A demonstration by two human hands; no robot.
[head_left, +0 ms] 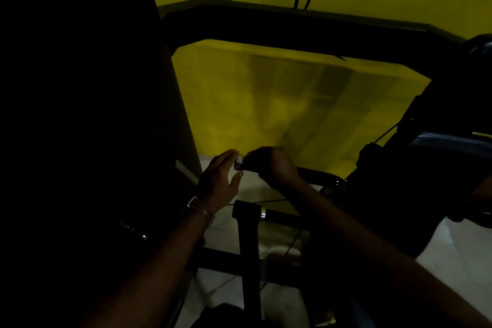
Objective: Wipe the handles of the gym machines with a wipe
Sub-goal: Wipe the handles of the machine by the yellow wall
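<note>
We see the right hand with its grip wrapped round the dark horizontal machine handle bar near its silver end cap; left hand open, fingers beside the cap. Too dark to spot a wipe.

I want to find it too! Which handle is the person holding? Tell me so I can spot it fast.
Look at the big yellow wall, then down to where the two hands meet. The right hand is wrapped around a dark bar, the upper handle, whose shiny end cap pokes out toward the open left hand. The lower handle, with its silver ring, is untouched.
</note>
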